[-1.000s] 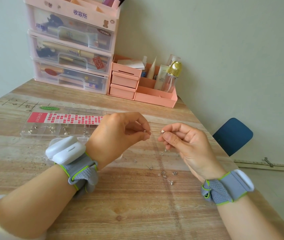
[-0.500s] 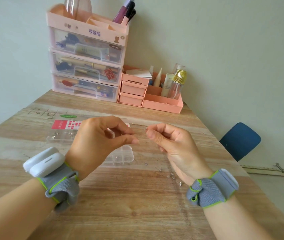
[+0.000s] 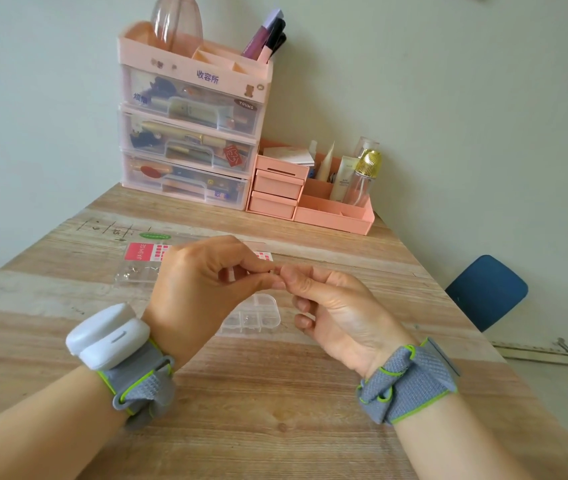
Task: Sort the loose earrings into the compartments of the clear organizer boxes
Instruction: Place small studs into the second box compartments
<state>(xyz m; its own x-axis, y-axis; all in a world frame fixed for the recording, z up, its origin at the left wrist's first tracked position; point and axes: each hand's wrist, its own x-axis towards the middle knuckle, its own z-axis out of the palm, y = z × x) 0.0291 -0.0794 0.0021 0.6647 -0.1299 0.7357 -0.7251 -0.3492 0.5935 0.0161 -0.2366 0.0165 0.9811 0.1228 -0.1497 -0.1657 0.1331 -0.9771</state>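
Note:
My left hand (image 3: 202,289) and my right hand (image 3: 331,310) are raised above the table, fingertips meeting. Between them they pinch a tiny silver earring (image 3: 271,271), mostly hidden by the fingers. Below the hands lies a small clear organizer box (image 3: 258,315) with a few small pieces in its compartments. A longer clear organizer box (image 3: 137,271) with a red label lies flat behind my left hand, several earrings showing in its near row. The loose earrings on the table are hidden by my right hand.
A pink stack of clear drawers (image 3: 189,133) and a low pink desk organizer (image 3: 310,199) with bottles stand against the wall at the table's far edge. A blue chair (image 3: 487,292) sits past the table's right edge. Both wrists wear grey straps.
My hands have closed the gap and their fingertips now meet around the earring. The view has tilted up, so the loose earrings near my right wrist are out of sight.

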